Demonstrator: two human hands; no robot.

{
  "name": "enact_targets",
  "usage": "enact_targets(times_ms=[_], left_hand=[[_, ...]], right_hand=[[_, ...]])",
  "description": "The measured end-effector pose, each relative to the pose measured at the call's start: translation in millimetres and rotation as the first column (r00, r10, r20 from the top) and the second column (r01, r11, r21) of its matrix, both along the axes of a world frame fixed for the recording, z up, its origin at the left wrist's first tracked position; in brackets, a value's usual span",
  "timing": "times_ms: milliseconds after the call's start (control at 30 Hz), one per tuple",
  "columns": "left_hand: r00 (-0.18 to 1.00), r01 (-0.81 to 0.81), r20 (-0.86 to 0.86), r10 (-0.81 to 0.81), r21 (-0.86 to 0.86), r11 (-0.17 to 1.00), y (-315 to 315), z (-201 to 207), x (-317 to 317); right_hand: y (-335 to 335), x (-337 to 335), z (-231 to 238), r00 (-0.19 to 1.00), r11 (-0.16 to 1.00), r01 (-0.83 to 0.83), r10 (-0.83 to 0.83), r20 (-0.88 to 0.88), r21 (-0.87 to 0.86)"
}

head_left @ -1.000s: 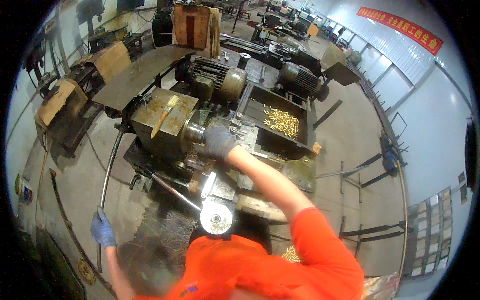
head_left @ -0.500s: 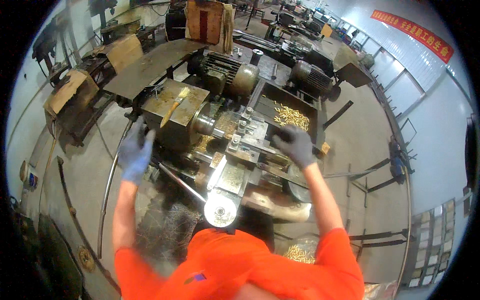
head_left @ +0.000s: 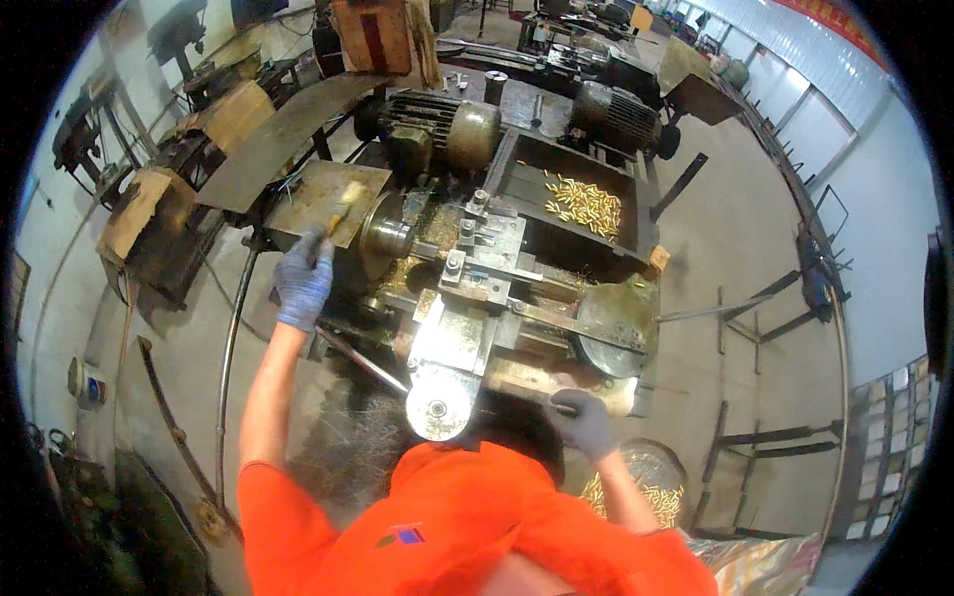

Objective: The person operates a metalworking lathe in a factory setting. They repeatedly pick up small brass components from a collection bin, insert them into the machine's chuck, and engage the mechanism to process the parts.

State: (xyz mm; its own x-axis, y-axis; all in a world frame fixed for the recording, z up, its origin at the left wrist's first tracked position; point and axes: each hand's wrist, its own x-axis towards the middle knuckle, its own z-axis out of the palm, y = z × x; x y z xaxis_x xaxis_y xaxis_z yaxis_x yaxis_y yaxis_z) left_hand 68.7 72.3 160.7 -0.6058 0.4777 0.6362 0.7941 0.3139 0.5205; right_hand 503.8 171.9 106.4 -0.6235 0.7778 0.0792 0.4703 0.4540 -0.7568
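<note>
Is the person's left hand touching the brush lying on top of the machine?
Cannot tell. In the head view, the left hand in its blue glove reaches up to the brush, fingertips right at the handle's end, but neither contact nor gap shows plainly.

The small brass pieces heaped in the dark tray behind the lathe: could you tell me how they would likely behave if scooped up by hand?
The brass pieces look short and cylindrical, so they would probably roll and scatter. As loose metal lying in a tray, a handful is likely heavy for its size. They seem stiff, not fragile.

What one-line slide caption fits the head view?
Gloved left hand reaches toward a brush on the lathe; right hand near its front edge.
</note>
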Motion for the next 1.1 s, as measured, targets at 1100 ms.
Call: enact_targets(times_ms=[1100], left_hand=[[0.934, 0.232, -0.076, -0.35, -0.615, 0.754, 145.3, 12.3, 39.2]], right_hand=[[-15.7, 37.4, -11.4, 0.988, 0.988, 0.125, -0.116, 0.101, -0.091]])
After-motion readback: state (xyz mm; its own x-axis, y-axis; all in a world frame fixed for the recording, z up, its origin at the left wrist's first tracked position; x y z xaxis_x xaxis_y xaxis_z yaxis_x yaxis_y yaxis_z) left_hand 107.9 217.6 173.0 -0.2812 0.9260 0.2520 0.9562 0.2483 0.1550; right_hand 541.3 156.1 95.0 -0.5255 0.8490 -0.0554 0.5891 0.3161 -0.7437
